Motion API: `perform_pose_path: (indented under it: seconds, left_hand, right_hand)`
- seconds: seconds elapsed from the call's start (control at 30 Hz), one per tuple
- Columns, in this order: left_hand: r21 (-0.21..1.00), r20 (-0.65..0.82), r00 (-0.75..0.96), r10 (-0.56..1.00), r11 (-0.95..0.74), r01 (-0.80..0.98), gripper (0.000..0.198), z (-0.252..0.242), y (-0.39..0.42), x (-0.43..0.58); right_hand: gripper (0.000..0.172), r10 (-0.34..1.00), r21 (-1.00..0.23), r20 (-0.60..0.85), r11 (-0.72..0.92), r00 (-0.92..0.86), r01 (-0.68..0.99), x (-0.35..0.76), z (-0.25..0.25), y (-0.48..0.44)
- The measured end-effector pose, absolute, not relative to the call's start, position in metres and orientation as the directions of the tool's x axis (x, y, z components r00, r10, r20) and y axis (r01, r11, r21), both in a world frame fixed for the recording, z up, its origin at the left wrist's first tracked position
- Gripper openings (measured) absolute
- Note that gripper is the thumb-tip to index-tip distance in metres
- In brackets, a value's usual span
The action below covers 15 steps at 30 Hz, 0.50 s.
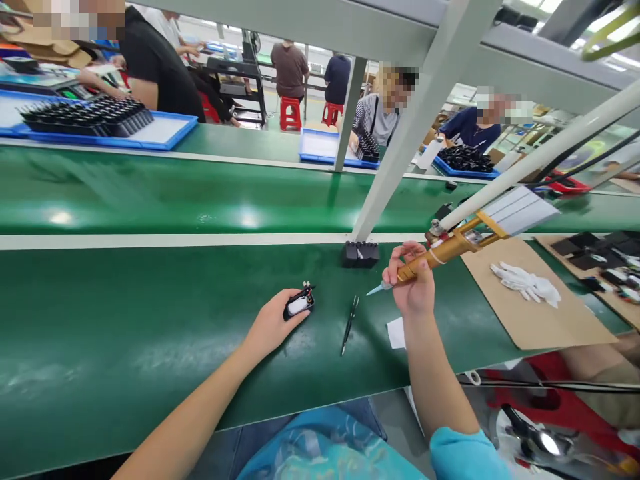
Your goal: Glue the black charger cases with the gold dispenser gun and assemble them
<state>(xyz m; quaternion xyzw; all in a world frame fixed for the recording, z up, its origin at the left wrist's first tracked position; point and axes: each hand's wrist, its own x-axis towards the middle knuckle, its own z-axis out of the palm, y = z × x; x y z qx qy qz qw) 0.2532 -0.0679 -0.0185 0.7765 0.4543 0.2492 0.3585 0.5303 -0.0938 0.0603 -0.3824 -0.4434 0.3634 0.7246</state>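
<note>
My left hand (273,320) is closed around a small black plastic housing (299,307) with a white part inside and small pieces sticking up at its top end. A glue dispensing gun (425,263), amber-barrelled with a pale blue tapered nozzle (379,289), is gripped in my right hand (415,287). Its tip points down and left, apart from the housing. Between my hands lies a pair of black tweezers (350,325) on the green bench. Behind them stands a row of small black housings (361,255). A white paper piece (397,333) lies by my right forearm.
A slanting grey post (395,140) rises from the bench's back rail. On the right, cardboard (530,300) bears white gloves (527,283). Beyond the green conveyor belt (200,193), several people work near blue trays (170,133) of black parts.
</note>
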Motion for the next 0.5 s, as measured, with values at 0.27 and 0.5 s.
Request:
perform_pose_path:
  seconds: [0.27, 0.5]
  left_hand:
    - [0.721, 0.142, 0.404, 0.904, -0.374, 0.583, 0.033, -0.006, -0.079, 0.254]
    - [0.71, 0.394, 0.321, 0.861, -0.507, 0.489, 0.028, 0.003, -0.082, 0.252]
  right_hand:
    - [0.045, 0.866, -0.824, 0.376, 0.475, 0.329, -0.309, 0.434, 0.08, -0.087]
    - [0.048, 0.886, -0.727, 0.313, 0.455, 0.342, -0.514, 0.421, 0.088, -0.083]
